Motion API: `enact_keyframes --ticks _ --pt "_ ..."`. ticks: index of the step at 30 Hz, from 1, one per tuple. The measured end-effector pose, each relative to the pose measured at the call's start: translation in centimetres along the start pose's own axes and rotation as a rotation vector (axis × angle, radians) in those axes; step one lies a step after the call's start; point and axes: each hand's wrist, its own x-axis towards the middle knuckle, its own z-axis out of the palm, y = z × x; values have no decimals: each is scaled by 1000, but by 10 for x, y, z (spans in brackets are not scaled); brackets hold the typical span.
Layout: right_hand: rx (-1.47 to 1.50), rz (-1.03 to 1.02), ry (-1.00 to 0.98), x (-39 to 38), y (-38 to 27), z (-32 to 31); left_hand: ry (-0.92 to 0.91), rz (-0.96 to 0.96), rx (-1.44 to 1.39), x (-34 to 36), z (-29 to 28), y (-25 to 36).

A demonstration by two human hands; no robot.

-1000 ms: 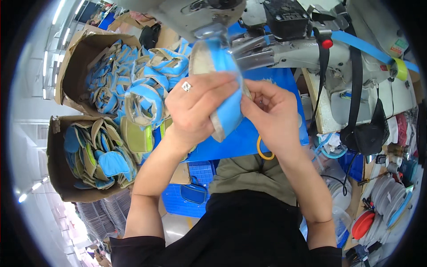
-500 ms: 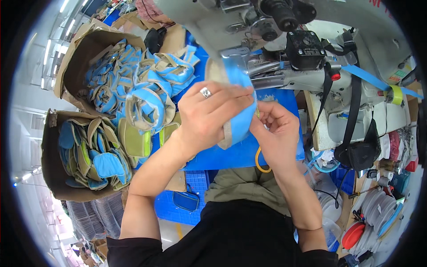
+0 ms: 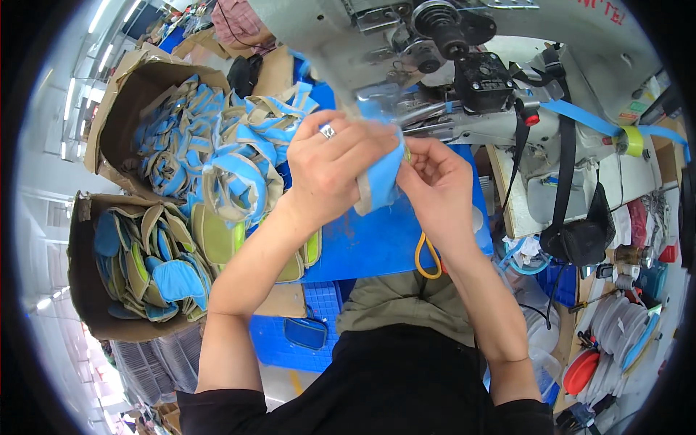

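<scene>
My left hand, wearing a silver ring, grips a bright blue fabric piece with beige edging, held upright just below the head of a grey sewing machine. My right hand has its fingers curled and pinches the same piece along its right side, with a bit of yellow-green showing there. The upper end of the piece meets the presser area, where it is blurred. Beneath my hands is a blue work surface, and orange-handled scissors lie under my right wrist.
At the left are a box of looped blue-beige strips and a box of padded blue and green pieces. Green pieces lie beside them. Right of the machine hang black straps and blue tape through a yellow-green roll. Plates of spools sit lower right.
Both hands and the held piece have shifted upward toward the machine head over the last half second. The view has also moved, showing more of the machine's upper body. The grip is unchanged.
</scene>
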Motion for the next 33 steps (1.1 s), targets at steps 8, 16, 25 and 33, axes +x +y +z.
enact_keyframes --ticks 8,16,25,33 --pt "137 270 -147 -43 -15 -1 89 45 48 -5 1 1" --pt "-59 -134 -259 -65 -39 27 84 -25 -156 -11 -3 2" --pt "-42 -291 271 -18 1 13 158 -504 -558 -13 -16 12" --pt "-99 -153 137 -5 18 14 78 -26 -223 -10 -13 13"
